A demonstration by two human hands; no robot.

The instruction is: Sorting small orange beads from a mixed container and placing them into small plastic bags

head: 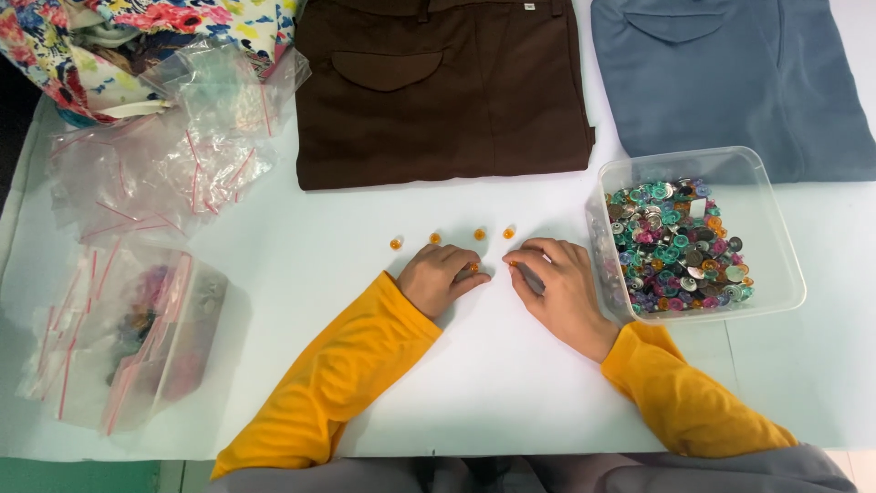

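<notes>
A: Where do the person's hands sit against the clear tub (776, 219) of mixed buttons?

B: Both lie on the white table (511, 383), to the left of the tub. The right hand (558, 290) is just beside the tub's near-left corner, fingers curled down, with a small orange button (513, 263) pinched at its fingertips. The left hand (440, 278) is further left of the tub, also curled, thumb and forefinger closed on another orange button (474, 267). Neither hand is spread open.

A: And the loose ones?

B: Four orange buttons sit in a row further from the person than the knuckles, left of the tub: one (396, 244), a second (435, 238), a third (479, 235) and a fourth (508, 234). They are spaced apart, not touching, which reads as picked out by colour and set in a line, though that is a judgement

A: Why the tub so close to the right hand?

B: Probably so the buttons are within easy reach. It is open, and its heap is teal, silver, pink and orange

A: What else lies around?

B: Beyond the tub lies a folded blue garment (730, 82); to the upper left of the tub, folded brown trousers (438, 91). Far left of the tub are empty zip bags (173, 155), a second container (137, 338) wrapped in bags, and floral cloth (137, 27) at the corner
</notes>
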